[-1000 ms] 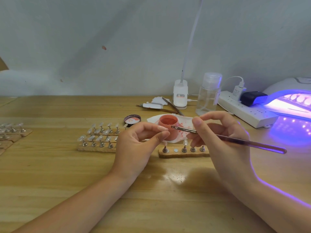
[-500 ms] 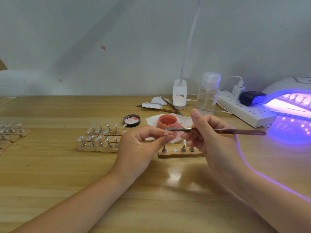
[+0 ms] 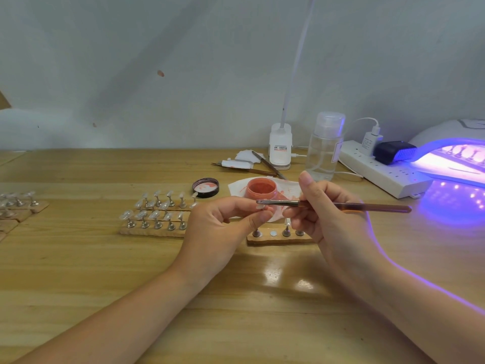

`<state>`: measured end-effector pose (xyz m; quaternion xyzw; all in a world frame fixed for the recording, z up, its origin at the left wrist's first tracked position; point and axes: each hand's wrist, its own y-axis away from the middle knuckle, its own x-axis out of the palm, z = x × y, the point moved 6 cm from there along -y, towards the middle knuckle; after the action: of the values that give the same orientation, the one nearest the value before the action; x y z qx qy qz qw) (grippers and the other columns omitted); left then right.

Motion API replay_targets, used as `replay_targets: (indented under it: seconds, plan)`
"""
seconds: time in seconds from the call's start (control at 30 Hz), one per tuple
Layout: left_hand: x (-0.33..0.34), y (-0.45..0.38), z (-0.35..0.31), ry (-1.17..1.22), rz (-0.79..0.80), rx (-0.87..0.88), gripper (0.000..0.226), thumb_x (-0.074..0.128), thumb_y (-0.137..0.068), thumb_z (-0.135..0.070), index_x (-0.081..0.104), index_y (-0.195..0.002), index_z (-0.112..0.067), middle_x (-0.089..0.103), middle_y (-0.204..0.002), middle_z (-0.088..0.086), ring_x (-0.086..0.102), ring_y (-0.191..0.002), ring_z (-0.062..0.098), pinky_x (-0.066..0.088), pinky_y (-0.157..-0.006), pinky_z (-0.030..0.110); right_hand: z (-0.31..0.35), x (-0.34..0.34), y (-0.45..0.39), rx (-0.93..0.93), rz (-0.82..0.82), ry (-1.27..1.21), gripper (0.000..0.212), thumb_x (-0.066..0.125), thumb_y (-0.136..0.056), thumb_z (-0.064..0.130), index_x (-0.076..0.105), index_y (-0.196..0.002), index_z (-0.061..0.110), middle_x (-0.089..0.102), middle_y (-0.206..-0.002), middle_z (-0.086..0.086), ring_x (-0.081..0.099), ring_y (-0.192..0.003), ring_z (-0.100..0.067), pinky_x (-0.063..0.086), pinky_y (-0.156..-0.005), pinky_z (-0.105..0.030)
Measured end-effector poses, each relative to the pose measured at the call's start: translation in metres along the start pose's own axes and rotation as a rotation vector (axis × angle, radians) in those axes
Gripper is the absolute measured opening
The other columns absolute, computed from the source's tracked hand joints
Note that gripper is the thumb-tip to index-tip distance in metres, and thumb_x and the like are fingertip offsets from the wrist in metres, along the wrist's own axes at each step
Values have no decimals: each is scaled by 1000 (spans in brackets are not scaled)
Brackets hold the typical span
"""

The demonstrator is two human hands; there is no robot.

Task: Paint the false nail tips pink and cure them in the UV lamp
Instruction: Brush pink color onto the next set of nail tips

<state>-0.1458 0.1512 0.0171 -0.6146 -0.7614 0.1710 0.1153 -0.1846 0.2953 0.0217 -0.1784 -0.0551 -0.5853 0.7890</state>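
Note:
My left hand point(image 3: 223, 227) pinches a clear false nail tip point(image 3: 260, 206) between thumb and forefinger above the table. My right hand point(image 3: 325, 214) grips a thin brush point(image 3: 341, 205), held level, with its head touching the tip. Just behind stands an open jar of pink gel point(image 3: 261, 188) on a stained white paper point(image 3: 288, 189). Below the hands lies a wooden holder strip point(image 3: 278, 239) with metal pegs. Two more strips point(image 3: 154, 229) carry several clear tips on stands. The UV lamp point(image 3: 456, 158) glows violet at the right with tips inside.
The jar's black lid point(image 3: 205, 187) lies left of the jar. A clear pump bottle point(image 3: 325, 148), a white lamp base point(image 3: 280, 147), tools with tissue scraps point(image 3: 249, 164) and a power strip point(image 3: 378, 172) line the back. More tip stands point(image 3: 18, 203) sit at the far left.
The brush has swung from slanting down to the right to level, and its head has slid left along the tip. My left hand has stayed in place.

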Motion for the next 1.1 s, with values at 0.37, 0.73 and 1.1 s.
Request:
replay_targets:
  seconds: [0.37, 0.73, 1.1]
  plan:
    - [-2, 0, 2, 70, -17, -27, 13, 73, -55, -30, 75, -68, -26, 73, -75, -5, 69, -77, 7, 50, -66, 12, 1, -7, 0, -4, -32, -32, 30, 72, -57, 46, 61, -51, 19, 64, -55, -11, 56, -42, -13, 45, -43, -18]
    - [-7, -1, 2, -44, -51, 3, 12, 72, -58, -34, 72, -69, -28, 71, -70, -10, 58, -58, -2, 43, -55, 10, 17, -5, 7, -242, -73, 171, 27, 71, -66, 35, 55, -67, 13, 66, -58, -8, 53, -44, -13, 45, -46, -20]
    - [-7, -1, 0, -102, -55, 22, 14, 71, -59, -38, 71, -70, -30, 68, -69, -12, 53, -61, -1, 39, -59, 15, 25, 6, 16, -440, -21, 279, 29, 68, -73, 23, 47, -63, 6, 65, -57, -8, 55, -40, -13, 45, -43, -21]
